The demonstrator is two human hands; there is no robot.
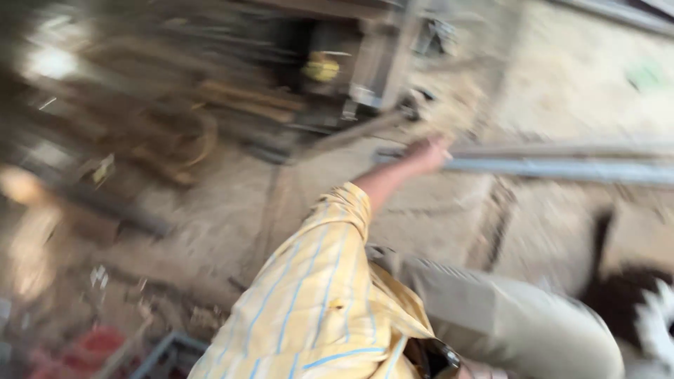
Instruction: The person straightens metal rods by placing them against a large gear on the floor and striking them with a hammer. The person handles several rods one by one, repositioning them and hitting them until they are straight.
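One hand (425, 154), on an arm in a yellow blue-striped sleeve (316, 295), reaches out to the end of a long grey metal bar (562, 168) lying flat on the dusty concrete floor (562, 84); motion blur hides its grip.

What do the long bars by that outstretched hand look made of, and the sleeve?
The long bars look like grey metal, dull and straight-edged, though blur hides detail. The sleeve looks like woven cloth: yellow with thin blue stripes, creased. The hand reaches their end.
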